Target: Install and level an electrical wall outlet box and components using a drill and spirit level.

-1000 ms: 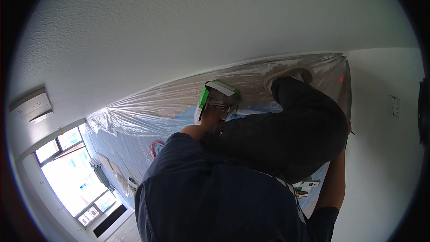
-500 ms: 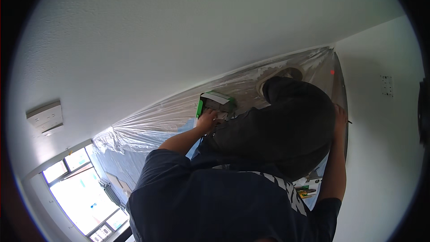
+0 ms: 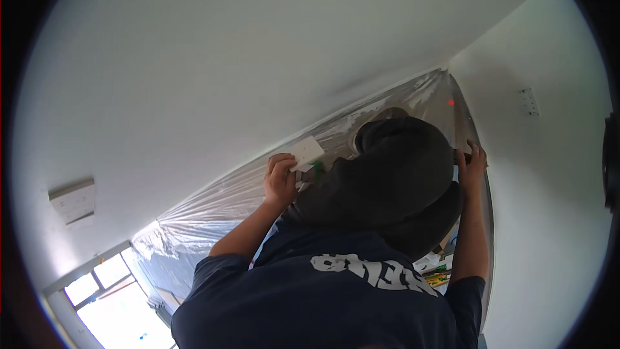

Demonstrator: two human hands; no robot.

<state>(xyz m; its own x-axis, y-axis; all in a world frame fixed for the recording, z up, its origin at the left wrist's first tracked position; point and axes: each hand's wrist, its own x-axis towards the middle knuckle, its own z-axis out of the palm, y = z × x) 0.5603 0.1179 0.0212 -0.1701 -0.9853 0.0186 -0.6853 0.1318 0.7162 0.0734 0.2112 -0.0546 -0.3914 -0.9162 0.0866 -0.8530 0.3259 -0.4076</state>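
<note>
My left hand (image 3: 281, 178) is closed on the edge of a white rectangular socket plate (image 3: 309, 152), lifted in front of my bent knees. Behind the plate, most of a green box (image 3: 318, 167) is hidden. My right hand (image 3: 475, 163) is beside my right knee, close to the right wall, its fingers curled round a dark slim tool (image 3: 461, 157). Only short parts of that tool show, so its exact kind is unclear.
Clear plastic sheeting (image 3: 213, 203) covers the floor along the wall. A white socket fitting (image 3: 73, 200) is on the left wall and a small plate with holes (image 3: 529, 101) on the right one. Tools (image 3: 439, 278) lie below my right arm. A bright window (image 3: 116, 304) stands lower left.
My left hand has come out of the green box with the white socket plate. My right hand has shifted slightly up along my knee, and my view has turned a little.
</note>
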